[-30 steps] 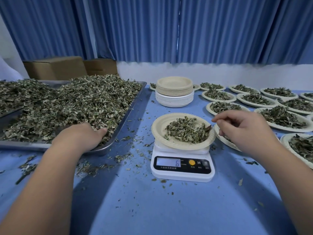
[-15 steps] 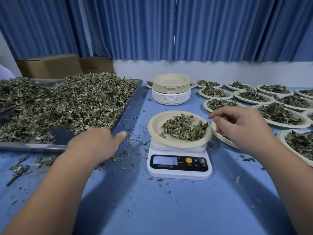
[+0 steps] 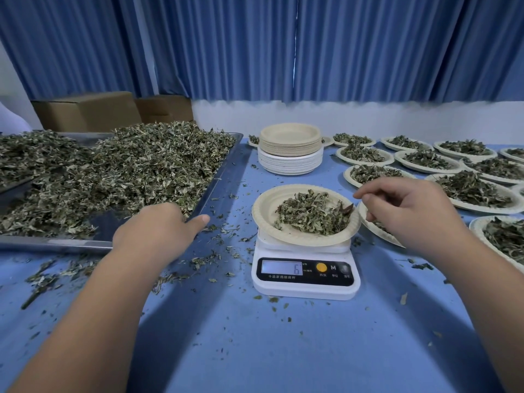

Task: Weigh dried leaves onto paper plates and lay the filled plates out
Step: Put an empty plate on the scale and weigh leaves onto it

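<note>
Left hand withdrawn from tray; plate heaped with crumpled leaves.

Bare left hand, bare right hand

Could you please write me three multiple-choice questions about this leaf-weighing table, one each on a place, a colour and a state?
1. Where does the leaf-filled plate nearest the middle rest? A on the metal tray; B on the scale; C on the plate stack.
2. What colour is the table cover? A white; B green; C blue.
3. The scale's display is: A dark; B lit, showing 6; C hidden by the plate.
Answers: 1 B, the plate sits on the white scale's platform; 2 C, blue cloth shows all around the scale; 3 B, the screen glows with a 6.
</note>
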### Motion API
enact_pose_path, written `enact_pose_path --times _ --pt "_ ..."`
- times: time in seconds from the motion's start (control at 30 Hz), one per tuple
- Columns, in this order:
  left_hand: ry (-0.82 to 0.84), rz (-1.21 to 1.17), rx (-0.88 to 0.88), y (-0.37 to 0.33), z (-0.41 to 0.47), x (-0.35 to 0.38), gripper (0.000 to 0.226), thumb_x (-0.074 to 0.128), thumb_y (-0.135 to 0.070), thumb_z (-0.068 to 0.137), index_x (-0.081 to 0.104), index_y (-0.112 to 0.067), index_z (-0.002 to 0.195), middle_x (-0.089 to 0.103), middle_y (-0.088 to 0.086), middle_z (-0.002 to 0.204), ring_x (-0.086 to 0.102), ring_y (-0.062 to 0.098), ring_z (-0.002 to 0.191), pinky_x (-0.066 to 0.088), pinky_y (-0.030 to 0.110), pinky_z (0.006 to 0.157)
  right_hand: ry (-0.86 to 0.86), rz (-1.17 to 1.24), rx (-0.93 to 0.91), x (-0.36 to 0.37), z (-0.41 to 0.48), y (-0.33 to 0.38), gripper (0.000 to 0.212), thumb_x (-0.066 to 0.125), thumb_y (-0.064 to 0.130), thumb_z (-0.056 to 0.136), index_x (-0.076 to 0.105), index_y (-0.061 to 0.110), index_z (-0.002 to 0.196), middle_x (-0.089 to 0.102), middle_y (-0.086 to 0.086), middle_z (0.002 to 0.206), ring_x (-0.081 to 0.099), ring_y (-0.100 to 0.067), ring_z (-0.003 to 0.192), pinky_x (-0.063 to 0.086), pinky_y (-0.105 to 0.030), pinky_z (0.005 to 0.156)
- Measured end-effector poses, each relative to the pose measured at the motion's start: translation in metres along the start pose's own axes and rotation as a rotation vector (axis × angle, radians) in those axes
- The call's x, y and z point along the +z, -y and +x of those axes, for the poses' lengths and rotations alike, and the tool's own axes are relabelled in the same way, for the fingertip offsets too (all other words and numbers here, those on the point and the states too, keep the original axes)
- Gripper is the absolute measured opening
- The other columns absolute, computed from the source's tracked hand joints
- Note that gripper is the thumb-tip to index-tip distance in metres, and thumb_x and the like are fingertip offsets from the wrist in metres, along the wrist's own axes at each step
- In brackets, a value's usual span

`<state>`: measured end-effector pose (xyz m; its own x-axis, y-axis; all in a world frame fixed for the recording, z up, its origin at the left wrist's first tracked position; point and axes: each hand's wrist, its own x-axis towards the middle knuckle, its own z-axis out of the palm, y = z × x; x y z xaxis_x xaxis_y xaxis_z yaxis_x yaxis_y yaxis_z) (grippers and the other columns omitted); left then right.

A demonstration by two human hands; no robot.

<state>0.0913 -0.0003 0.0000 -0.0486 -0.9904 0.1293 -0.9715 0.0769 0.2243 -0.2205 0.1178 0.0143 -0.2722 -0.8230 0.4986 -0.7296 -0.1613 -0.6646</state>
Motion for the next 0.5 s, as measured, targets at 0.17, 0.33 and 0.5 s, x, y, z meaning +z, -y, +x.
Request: enact_pose_path --times 0.17,0.33,0.5 --pt "-0.042 -0.090 -0.014 0.0098 0.0091 -0.0009 0.069 0.045 -0.073 0.084 0.065 -0.007 0.088 0.057 0.009 0.062 0.056 0.026 0.060 0.040 0.030 0.055 0.012 -0.010 -0.004 -0.0014 -0.0005 0.0026 0.032 0.059 0.006 0.087 0.069 0.034 0.074 0.065 0.011 0.058 0.047 -0.006 0.045 0.036 -0.014 0.044" --pt "-0.070 -0.183 -0.037 0.0119 0.0105 -0.0017 0.063 0.051 -0.065 0.087 0.066 -0.004 0.088 0.060 0.014 0.064 0.057 0.028 0.062 0.038 0.030 0.055 0.013 -0.006 0.000 -0.0028 -0.0006 0.0039 0.031 0.059 0.006 0.088 0.069 0.033 0.075 0.065 0.010 0.059 0.048 -0.006 0.045 0.037 -0.013 0.044" --pt "-0.105 -0.299 -0.036 0.0107 0.0075 -0.0098 0.044 0.057 -0.055 0.089 0.061 -0.014 0.072 0.056 0.009 0.051 0.052 0.024 0.051 0.034 0.026 0.048 -0.006 0.012 0.013 -0.0048 0.0000 0.0046 0.031 0.059 0.006 0.089 0.069 0.032 0.075 0.065 0.009 0.059 0.049 -0.006 0.046 0.038 -0.012 0.045"
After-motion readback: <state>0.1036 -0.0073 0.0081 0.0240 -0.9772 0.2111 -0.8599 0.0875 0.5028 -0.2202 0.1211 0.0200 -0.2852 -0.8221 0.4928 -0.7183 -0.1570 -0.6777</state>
